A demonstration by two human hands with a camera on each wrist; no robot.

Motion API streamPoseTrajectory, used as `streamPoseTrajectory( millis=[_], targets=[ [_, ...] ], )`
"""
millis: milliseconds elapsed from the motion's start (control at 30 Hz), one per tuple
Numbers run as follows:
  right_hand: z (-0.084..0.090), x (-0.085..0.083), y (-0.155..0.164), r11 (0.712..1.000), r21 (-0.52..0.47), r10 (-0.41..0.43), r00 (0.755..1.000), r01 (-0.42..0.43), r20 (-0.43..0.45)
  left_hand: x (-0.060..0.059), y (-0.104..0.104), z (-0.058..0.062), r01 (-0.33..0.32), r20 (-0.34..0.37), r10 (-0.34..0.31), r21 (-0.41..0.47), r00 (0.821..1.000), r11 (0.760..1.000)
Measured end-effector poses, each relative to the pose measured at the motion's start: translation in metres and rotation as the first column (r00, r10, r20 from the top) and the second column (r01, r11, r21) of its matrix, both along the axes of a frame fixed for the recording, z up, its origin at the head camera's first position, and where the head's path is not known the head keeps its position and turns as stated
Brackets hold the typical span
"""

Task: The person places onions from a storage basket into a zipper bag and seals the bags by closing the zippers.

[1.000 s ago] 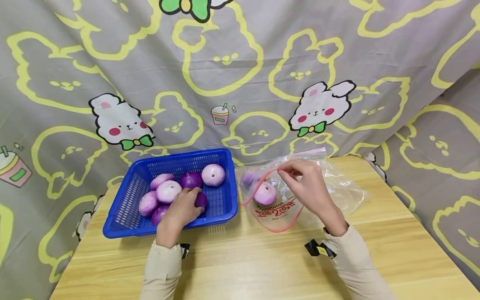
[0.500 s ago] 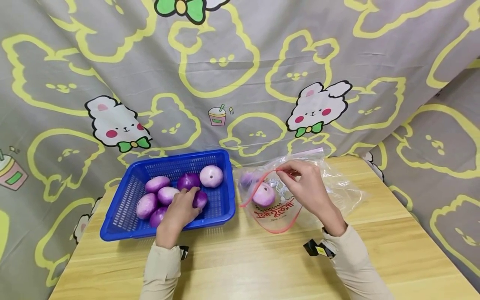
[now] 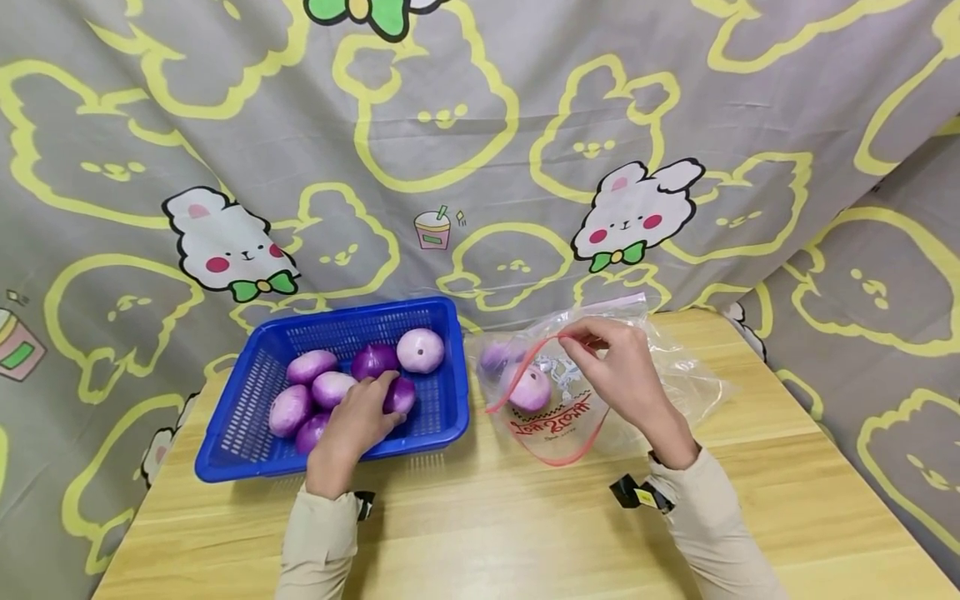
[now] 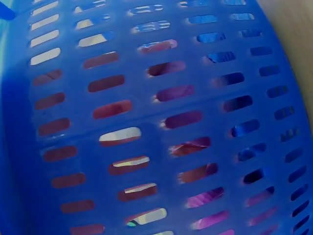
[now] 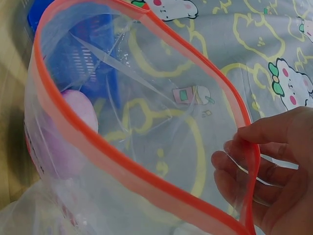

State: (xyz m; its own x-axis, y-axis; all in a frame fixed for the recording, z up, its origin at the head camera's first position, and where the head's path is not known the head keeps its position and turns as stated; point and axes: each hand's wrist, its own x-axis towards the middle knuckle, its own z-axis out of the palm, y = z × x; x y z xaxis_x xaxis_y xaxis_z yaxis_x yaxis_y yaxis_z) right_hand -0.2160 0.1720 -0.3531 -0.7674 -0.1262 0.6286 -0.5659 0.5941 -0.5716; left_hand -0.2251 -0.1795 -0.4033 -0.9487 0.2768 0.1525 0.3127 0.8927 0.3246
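Within the blue plastic basket (image 3: 225,442), my left hand (image 3: 352,429) reaches down and grips a dark purple onion (image 3: 402,395) between thumb and fingers. In the left wrist view the basket's slotted wall (image 4: 146,112) covers most of that hand. My right hand (image 3: 622,375) pinches the red zip rim (image 3: 517,379) of a clear zip bag (image 3: 558,442), holding its mouth apart. The right wrist view shows thumb and fingers of the right hand (image 5: 281,166) on either side of the rim. Inside the bag lies a pale purple onion (image 3: 530,389), with another onion (image 3: 495,357) behind it.
Several more onions sit in the basket, including a pale one (image 3: 421,351) in its back right corner and a dark one (image 3: 374,361) beside it. Both containers stand on a wooden table (image 3: 480,533). A grey patterned curtain (image 3: 480,125) hangs close behind.
In the basket, the pale onion beside my left hand has settled lower, and the cluster has spread slightly leftward. My right hand still holds the bag rim in about the same place.
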Motion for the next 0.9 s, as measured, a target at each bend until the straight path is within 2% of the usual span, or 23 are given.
streamPoseTrajectory(
  millis=[233,367,600,900],
  targets=[
    [0.0,0.0,0.002,1.0,-0.005,-0.004,1.0,0.004,0.019,0.002,0.004,0.009,0.021,-0.024,-0.021,0.016,0.999,1.0],
    [0.0,0.001,0.002,1.0,-0.008,0.001,1.0,-0.001,0.021,0.003,0.008,0.012,0.047,-0.087,-0.043,0.041,0.995,0.998],
    [0.001,0.001,0.005,1.0,0.004,-0.014,1.0,0.014,0.01,0.011,0.016,0.022,0.07,-0.211,-0.056,0.06,0.976,0.996],
    [0.003,0.003,0.006,1.0,-0.006,-0.012,1.0,0.012,0.016,0.022,0.025,0.038,0.075,-0.242,-0.059,0.055,0.968,0.996]
  ],
)
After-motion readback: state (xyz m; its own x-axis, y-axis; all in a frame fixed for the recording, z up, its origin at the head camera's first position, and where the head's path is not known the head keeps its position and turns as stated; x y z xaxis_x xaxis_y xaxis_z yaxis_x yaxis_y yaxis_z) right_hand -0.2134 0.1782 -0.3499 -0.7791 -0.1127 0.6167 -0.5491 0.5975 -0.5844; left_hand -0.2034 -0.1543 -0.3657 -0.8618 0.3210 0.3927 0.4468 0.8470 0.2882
